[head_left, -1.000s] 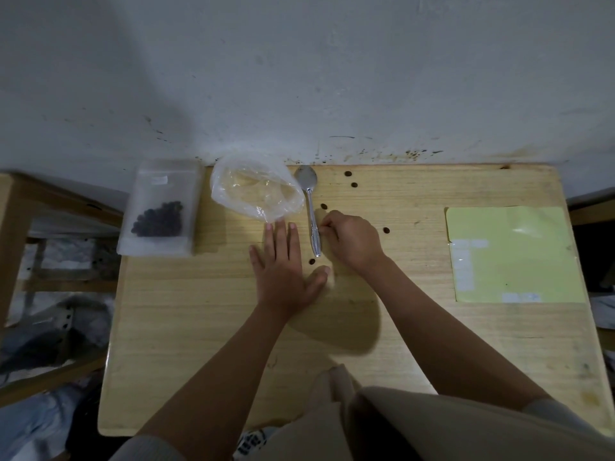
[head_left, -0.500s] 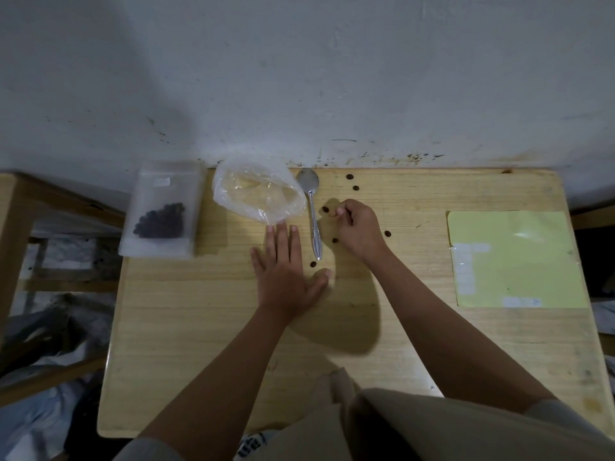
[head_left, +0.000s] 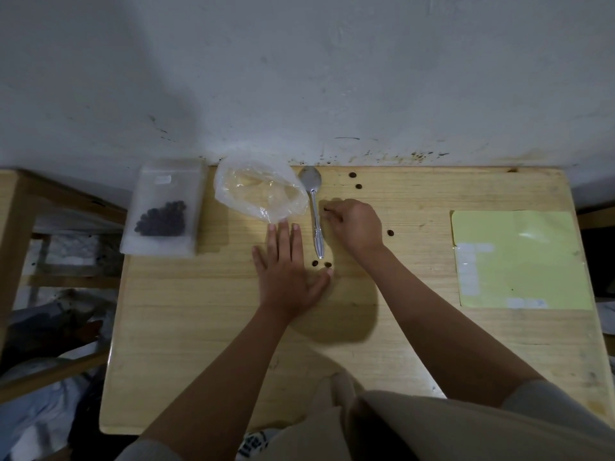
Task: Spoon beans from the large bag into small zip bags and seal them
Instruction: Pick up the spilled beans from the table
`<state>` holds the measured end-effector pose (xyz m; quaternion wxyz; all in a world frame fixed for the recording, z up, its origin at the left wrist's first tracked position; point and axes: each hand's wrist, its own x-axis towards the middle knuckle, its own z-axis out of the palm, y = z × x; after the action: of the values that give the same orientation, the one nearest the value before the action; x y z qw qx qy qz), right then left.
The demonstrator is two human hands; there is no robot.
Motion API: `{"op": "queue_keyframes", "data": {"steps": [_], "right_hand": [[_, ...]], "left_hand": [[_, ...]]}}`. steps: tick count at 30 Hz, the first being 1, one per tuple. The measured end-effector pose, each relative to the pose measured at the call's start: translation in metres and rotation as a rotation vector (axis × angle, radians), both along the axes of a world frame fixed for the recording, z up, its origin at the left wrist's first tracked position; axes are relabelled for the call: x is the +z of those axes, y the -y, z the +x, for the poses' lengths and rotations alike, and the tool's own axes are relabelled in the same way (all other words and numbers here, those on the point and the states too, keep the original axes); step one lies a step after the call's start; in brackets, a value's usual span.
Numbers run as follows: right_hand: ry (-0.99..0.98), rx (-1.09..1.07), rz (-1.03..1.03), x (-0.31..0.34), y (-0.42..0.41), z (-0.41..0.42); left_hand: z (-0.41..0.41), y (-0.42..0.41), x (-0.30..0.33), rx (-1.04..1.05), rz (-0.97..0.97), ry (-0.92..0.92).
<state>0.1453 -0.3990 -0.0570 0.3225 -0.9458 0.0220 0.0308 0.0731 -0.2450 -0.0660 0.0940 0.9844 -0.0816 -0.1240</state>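
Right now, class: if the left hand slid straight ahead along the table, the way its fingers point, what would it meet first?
The left hand lies flat, fingers pointing toward the wall. Straight ahead it would first meet the crumpled clear plastic bag, which lies just beyond the fingertips; whether they already touch it is unclear.

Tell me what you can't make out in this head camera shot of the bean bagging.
- Under the left hand: its flat palm covers the table there.
- Right hand: curled fingers hide whether it pinches the dark bean at its fingertips.
- Large bag: crumpled film and glare; no beans visible inside.
- Small zip bag: seal too dim to judge.
- Yellow sheet: white labels too small to read.
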Motion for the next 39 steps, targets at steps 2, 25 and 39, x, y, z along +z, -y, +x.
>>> {"op": "queue_keyframes", "data": {"steps": [2,25,39], "right_hand": [[0.005,0.014,-0.044,0.0,-0.003,0.001],[-0.188,-0.165,0.313,0.011,0.008,-0.081],[-0.019,0.067,-0.127,0.003,-0.015,-0.103]], "left_hand": [[0.0,0.0,0.0,-0.003,0.0,-0.005],[-0.003,-0.005,-0.001,-0.04,-0.066,0.019],[-0.013,-0.031,0.001,-0.19,-0.105,0.042]]}}
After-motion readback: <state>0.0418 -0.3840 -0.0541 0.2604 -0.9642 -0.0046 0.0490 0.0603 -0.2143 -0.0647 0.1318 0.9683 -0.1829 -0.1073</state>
